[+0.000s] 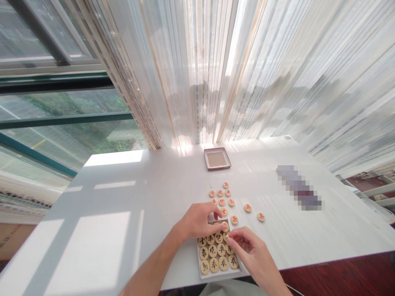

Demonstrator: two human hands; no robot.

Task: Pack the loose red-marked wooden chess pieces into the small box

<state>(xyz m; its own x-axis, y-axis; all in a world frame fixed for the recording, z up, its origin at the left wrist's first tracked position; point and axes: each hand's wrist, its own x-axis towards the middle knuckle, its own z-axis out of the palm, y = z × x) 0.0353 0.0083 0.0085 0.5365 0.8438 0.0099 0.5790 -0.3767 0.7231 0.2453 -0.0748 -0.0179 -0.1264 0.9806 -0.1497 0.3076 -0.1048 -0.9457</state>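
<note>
At bottom center, a left hand, thumb and fingers loosely parted, touches a red-lettered piece in the box of black-lettered pieces. Beside it, the right hand pinches thumb to fingertips (on a small, partly hidden disc) over the box's right edge.

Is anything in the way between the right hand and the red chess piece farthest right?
Nothing visible is in the way: only bare white table lies between the right hand and that red xiangqi piece.
</note>
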